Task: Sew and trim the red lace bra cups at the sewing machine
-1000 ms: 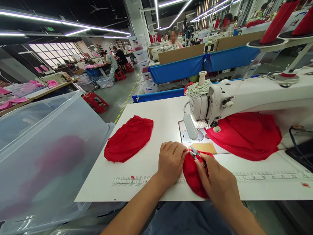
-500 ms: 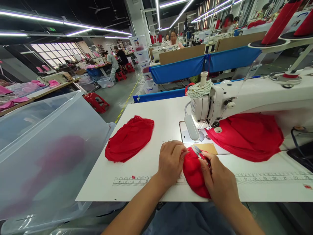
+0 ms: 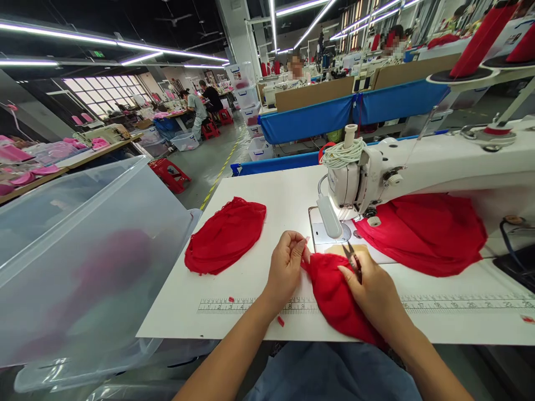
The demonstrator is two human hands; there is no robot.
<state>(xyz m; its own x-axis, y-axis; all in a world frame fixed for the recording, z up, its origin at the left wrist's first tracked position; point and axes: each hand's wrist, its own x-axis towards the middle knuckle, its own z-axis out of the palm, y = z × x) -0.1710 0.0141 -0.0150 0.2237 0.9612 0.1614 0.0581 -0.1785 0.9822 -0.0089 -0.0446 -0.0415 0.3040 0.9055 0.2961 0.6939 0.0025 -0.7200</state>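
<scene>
My left hand pinches the upper left corner of a piece of red fabric, with a small light red bit showing at the fingertips. In my right hand are small scissors, their blades apart and pointing up toward the sewing machine. The right thumb also rests on the fabric, whose lower end reaches the table's front edge. Just beyond both hands stands the white sewing machine. A small red scrap lies by my left forearm, and another scrap is on the printed ruler.
A red fabric pile lies on the white table at left. More red fabric lies beneath the machine arm. A translucent bin adjoins the table's left side. Red thread cones stand upper right. Several people sit farther off.
The scissors have moved off the fabric's top edge, to the right and upward. My left hand has shifted left and turned. A red scrap now lies near my left forearm.
</scene>
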